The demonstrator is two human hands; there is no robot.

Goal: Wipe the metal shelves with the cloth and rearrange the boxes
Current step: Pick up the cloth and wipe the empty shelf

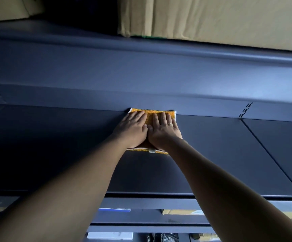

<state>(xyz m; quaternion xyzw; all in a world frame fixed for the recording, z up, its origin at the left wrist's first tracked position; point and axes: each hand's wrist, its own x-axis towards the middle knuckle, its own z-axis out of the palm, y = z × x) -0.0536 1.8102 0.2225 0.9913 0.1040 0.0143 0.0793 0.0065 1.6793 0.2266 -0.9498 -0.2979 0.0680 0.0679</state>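
Plainly, the head view has both arms reaching forward over a dark metal shelf (pixel 211 145), with the orange cloth (pixel 149 116) lying flat on it under both palms. The left hand (pixel 133 130) and the right hand (pixel 162 135) sit side by side with thumbs touching. Their fingers are straight and slightly spread, pressing down on the cloth rather than gripping it. A ring (pixel 169 124) shows on the right hand. Just past the fingertips the cloth's far edge butts against the shelf's raised back panel (pixel 141 96). Its near edge, with a small white label (pixel 152 151), pokes out below the wrists.

The step in hand looks like wiping the rear strip of this shelf. It probably calls for even weight from both palms so the cloth does not bunch. A sideways run along the back corner, where dust tends to gather, would come first, followed by overlapping pulls toward the body. To the right of the right hand a seam (pixel 272 154) crosses the shelf. The cloth's edge may catch there, so easing the pressure over it seems wise.

A large cardboard box (pixel 211 20) appears to sit on a higher level, beyond the fingertips and to the right. A second box (pixel 5 7) sits far to the left of the left hand. Neither hand touches them, so the rearranging seems not yet begun. Under the forearms lie lower shelves (pixel 141 203), their contents too dim to name.
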